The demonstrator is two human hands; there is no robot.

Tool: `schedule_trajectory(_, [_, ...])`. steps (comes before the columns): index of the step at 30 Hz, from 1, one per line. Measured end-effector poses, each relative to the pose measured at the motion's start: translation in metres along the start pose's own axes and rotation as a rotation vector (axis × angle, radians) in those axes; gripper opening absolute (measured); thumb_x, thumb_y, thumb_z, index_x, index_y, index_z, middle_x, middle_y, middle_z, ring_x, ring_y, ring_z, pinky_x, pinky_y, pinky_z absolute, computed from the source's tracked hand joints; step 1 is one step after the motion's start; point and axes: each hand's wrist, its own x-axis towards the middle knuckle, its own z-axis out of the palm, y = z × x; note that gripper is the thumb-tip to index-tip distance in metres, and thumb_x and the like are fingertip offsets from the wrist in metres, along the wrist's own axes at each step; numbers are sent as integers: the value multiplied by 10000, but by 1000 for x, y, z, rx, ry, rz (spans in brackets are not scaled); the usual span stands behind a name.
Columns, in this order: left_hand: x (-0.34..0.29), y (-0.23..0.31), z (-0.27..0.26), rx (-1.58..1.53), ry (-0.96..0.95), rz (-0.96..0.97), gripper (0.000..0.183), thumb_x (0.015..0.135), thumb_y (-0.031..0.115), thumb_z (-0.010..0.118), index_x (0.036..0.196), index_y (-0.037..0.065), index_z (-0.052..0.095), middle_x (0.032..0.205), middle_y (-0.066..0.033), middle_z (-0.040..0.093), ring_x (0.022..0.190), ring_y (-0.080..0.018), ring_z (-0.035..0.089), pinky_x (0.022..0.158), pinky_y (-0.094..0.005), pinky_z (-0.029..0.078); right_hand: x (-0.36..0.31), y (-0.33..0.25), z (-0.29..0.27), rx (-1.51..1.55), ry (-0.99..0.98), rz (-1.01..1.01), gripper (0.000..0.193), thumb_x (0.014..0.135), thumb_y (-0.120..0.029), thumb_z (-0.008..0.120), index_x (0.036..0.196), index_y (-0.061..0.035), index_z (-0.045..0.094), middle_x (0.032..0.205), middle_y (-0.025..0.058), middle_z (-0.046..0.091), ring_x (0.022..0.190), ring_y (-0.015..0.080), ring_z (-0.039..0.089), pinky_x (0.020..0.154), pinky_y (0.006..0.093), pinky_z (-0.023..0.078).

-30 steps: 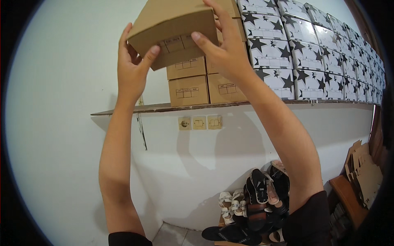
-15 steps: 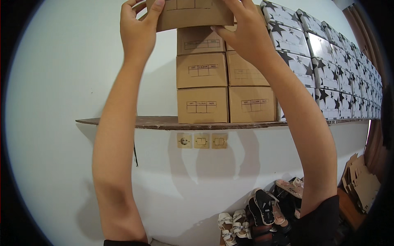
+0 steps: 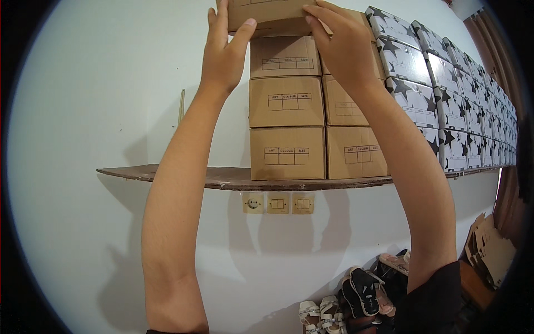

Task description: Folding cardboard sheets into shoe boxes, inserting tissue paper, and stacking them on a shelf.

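At the top edge of the view, a brown cardboard box [image 3: 272, 21] is held between my two raised hands, its upper part cut off by the frame. My left hand [image 3: 225, 58] grips the box's left end, thumb along the lower front. My right hand [image 3: 347, 47] closes on the right end, with fingers and thumb at the corner. Directly below is the left column of stacked brown boxes [image 3: 286, 103], each printed with a small table. The held box overlaps the top of that column; whether it rests there I cannot tell.
A wall shelf [image 3: 222, 178] carries the brown boxes and, to the right, rows of white boxes with black stars [image 3: 409, 80]. Beneath it are a socket and switches [image 3: 278, 204]. Shoes [image 3: 361, 292] lie heaped at lower right, near flattened cardboard [image 3: 492, 245].
Both hands have brought the box rightward, over the left column of brown boxes. My left hand has shifted right and slightly down. The view has moved a little, so the shelf appears lower.
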Motion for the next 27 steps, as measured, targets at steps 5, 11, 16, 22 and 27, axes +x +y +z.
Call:
schedule_trajectory(5, [10,-39,1,-33,-47,-48,702,877,351,496,1448,88,182,1360,-90,363,1199,-198,376,997,-338,303,-8,16,18,33,39,-50,200,841,-83,536,992,-19,651,1046,165,631,852,339,615,765,359,498])
schedule_trajectory(11, [39,-59,18,-271,-141,-315,489,954,248,358,1430,159,287,1277,-48,471,1142,-149,437,982,-310,322,-9,41,22,32,-101,-115,230,823,-55,523,1016,-30,646,1099,200,610,865,332,621,780,372,499])
schedule_trajectory(16, [44,-92,36,-8,-115,-302,432,969,244,303,1391,170,359,1359,-74,450,1249,-233,412,1028,-346,303,-18,34,25,8,-162,-122,251,793,-88,542,1017,-57,651,1160,165,591,884,309,622,772,366,505])
schedule_trajectory(22, [37,-103,40,-84,-123,-558,433,966,283,296,1377,186,393,1343,-71,471,1248,-236,417,1038,-372,289,-31,39,10,-67,-257,-74,285,763,-126,560,1031,-85,648,1184,138,579,902,292,620,770,371,505])
schedule_trajectory(27, [11,-73,32,645,18,-75,500,923,349,395,1392,178,370,1404,-82,406,1319,-256,340,1079,-426,224,-54,30,-25,-120,-334,17,332,805,-138,547,1130,-119,616,1259,141,525,1081,319,552,937,377,416])
